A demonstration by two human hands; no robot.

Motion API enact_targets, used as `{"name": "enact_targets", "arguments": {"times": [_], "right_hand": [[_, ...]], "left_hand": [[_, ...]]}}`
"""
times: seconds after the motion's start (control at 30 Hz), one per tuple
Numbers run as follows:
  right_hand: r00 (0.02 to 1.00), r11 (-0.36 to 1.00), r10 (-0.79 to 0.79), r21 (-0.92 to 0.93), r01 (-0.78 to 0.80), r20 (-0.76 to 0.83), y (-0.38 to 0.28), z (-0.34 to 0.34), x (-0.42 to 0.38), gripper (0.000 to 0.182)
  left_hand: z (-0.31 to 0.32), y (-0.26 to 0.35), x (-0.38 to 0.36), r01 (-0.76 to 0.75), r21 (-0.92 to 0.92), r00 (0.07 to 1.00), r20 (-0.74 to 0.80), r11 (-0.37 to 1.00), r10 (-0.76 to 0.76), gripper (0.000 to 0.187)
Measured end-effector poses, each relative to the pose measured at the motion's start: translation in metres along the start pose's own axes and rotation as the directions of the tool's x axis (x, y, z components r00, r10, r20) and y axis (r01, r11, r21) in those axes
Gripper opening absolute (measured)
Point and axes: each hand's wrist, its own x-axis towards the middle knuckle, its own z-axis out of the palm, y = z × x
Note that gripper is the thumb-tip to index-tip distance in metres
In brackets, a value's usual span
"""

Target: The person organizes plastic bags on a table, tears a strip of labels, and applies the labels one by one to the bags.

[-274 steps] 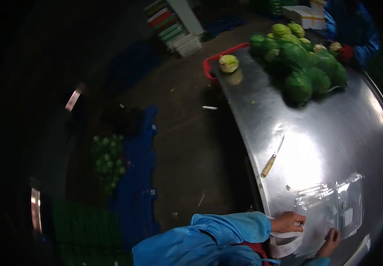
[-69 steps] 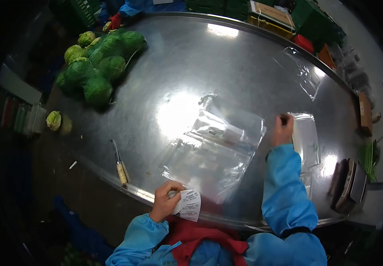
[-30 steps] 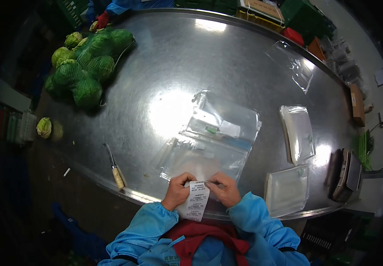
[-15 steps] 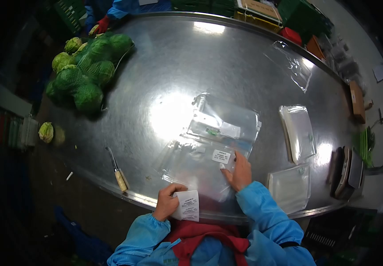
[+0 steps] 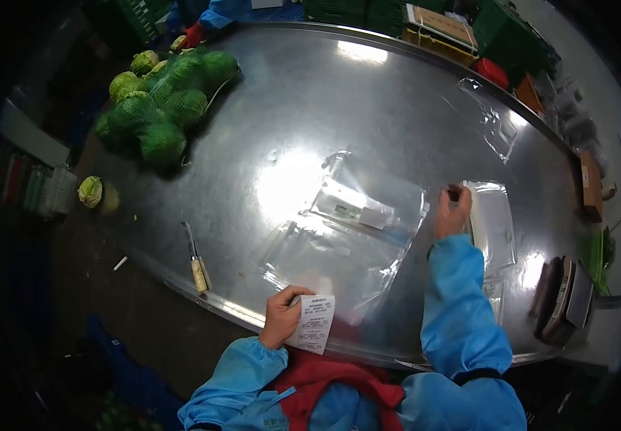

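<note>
My left hand (image 5: 282, 316) is closed on a strip of printed labels (image 5: 315, 323) at the table's near edge. My right hand (image 5: 454, 212) is at the left edge of a stack of clear bags (image 5: 491, 223), fingers bent together; whether they pinch anything is too small to tell. Between my hands lies a clear plastic bag (image 5: 325, 262), with no printed label visible on its right part. Just beyond it rests another clear bag (image 5: 375, 187) with a whitish label (image 5: 377, 217). A second stack of bags (image 5: 494, 298) is partly hidden by my right sleeve.
Cabbages in green net (image 5: 163, 108) lie at the far left, beside a co-worker's red-gloved hand (image 5: 192, 36). A loose cabbage (image 5: 90, 192) and a wooden-handled knife (image 5: 197, 262) are at left. Loose plastic (image 5: 494, 118) lies far right; a dark holder (image 5: 566, 298) stands near right.
My right hand has left the near bag and moved right to the bag stack. The printed label under its fingers no longer shows there. The view has shifted slightly.
</note>
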Motion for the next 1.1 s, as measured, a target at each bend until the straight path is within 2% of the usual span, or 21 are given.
{"name": "enact_targets", "arguments": {"times": [0.03, 0.07, 0.1, 0.13, 0.17, 0.23, 0.27, 0.33, 0.37, 0.43, 0.47, 0.53, 0.57, 0.63, 0.7, 0.77, 0.87, 0.93, 1.0, 1.03, 1.1], "right_hand": [[0.977, 0.988, -0.152, -0.006, 0.154, 0.152, -0.017, -0.012, -0.010, 0.022], [0.909, 0.953, -0.291, 0.007, 0.302, 0.299, -0.031, -0.023, -0.036, 0.026], [0.766, 0.944, -0.118, 0.310, -0.110, 0.632, -0.043, -0.030, -0.070, 0.032], [0.468, 0.836, 0.116, 0.169, -0.523, 0.876, -0.067, -0.039, -0.099, 0.036], [0.308, 0.804, -0.052, 0.222, -0.551, 0.950, -0.072, -0.043, -0.121, 0.037], [0.029, 0.680, 0.021, 0.007, -0.733, 0.999, -0.103, -0.052, -0.141, 0.030], [0.035, 0.674, 0.027, 0.007, -0.738, 0.999, -0.105, -0.055, -0.151, 0.030], [0.334, 0.769, 0.160, 0.095, -0.632, 0.929, -0.105, -0.058, -0.162, 0.024], [0.341, 0.772, 0.162, 0.096, -0.628, 0.926, -0.102, -0.057, -0.161, 0.024], [0.679, 0.870, -0.043, 0.362, -0.335, 0.733, -0.090, -0.055, -0.161, 0.020], [0.680, 0.871, -0.043, 0.361, -0.333, 0.732, -0.082, -0.047, -0.157, 0.020], [0.626, 0.841, 0.348, 0.062, -0.537, 0.698, -0.058, -0.023, -0.148, 0.020], [0.630, 0.842, 0.345, 0.066, -0.535, 0.696, -0.038, -0.007, -0.152, 0.020], [0.778, 0.996, -0.040, -0.036, 0.081, 0.627, -0.003, 0.022, -0.164, 0.027], [0.761, 0.989, -0.023, -0.098, 0.113, 0.648, -0.008, 0.024, -0.164, 0.031], [0.740, 0.973, -0.007, -0.165, 0.159, 0.673, -0.017, 0.016, -0.161, 0.034], [0.798, 0.986, -0.051, -0.099, 0.137, 0.600, -0.043, -0.016, -0.152, 0.041], [0.595, 0.953, -0.165, -0.027, 0.300, 0.787, -0.048, -0.030, -0.152, 0.034], [0.507, 0.919, -0.244, 0.030, 0.393, 0.827, -0.027, -0.025, -0.153, 0.030], [0.410, 0.872, -0.319, 0.095, 0.480, 0.854, -0.015, -0.021, -0.151, 0.025], [0.369, 0.876, -0.326, 0.131, 0.465, 0.870, -0.009, -0.013, -0.145, 0.021]], "left_hand": [[0.003, -0.003, 0.004, -0.020, -0.017, 1.000, 0.005, 1.000, 0.020, 0.010], [0.004, -0.010, 0.015, -0.283, 0.129, 0.959, 0.050, 0.951, 0.278, 0.007], [0.008, -0.007, 0.016, -0.281, 0.126, 0.959, 0.059, 0.951, 0.276, 0.007], [0.013, -0.004, 0.016, -0.126, -0.026, 0.991, 0.052, 0.992, 0.127, 0.006], [0.018, -0.004, 0.017, 0.038, -0.175, 0.997, 0.068, 0.984, -0.026, 0.005], [0.022, -0.004, 0.020, 0.054, -0.168, 0.992, 0.119, 0.984, -0.034, 0.004], [0.021, -0.004, 0.020, 0.066, -0.160, 0.986, 0.161, 0.985, -0.040, 0.004], [0.020, -0.012, 0.019, 0.069, -0.108, 0.983, 0.178, 0.992, -0.049, 0.006], [0.019, -0.016, 0.020, 0.068, -0.064, 0.982, 0.180, 0.996, -0.056, 0.010], [0.013, -0.021, 0.021, 0.019, 0.061, 0.982, 0.184, 0.998, -0.030, 0.013], [0.009, -0.023, 0.020, -0.028, 0.188, 0.983, 0.186, 0.982, -0.007, 0.017], [0.001, -0.021, 0.017, 0.023, 0.205, 0.988, 0.145, 0.979, -0.054, 0.018], [-0.005, -0.020, 0.017, 0.075, 0.221, 0.990, 0.099, 0.972, -0.099, 0.020], [-0.019, -0.032, 0.018, -0.049, 0.269, 0.994, 0.104, 0.962, 0.021, 0.018], [-0.031, -0.033, 0.016, -0.161, 0.315, 0.985, 0.114, 0.935, 0.132, 0.015], [-0.037, -0.031, 0.010, 0.026, 0.165, 0.998, 0.048, 0.986, -0.034, 0.010], [-0.037, -0.012, 0.002, 0.097, 0.009, 0.995, -0.015, 0.995, -0.097, 0.005], [-0.043, 0.000, -0.004, 0.095, 0.054, 0.995, 0.034, 0.994, -0.097, 0.004], [-0.047, 0.003, -0.004, 0.075, 0.108, 0.991, 0.098, 0.991, -0.086, 0.004], [-0.047, 0.003, -0.003, -0.041, 0.147, 0.992, 0.125, 0.988, 0.023, 0.005], [-0.048, 0.004, -0.006, -0.154, 0.191, 0.979, 0.160, 0.970, 0.124, 0.007]]}}
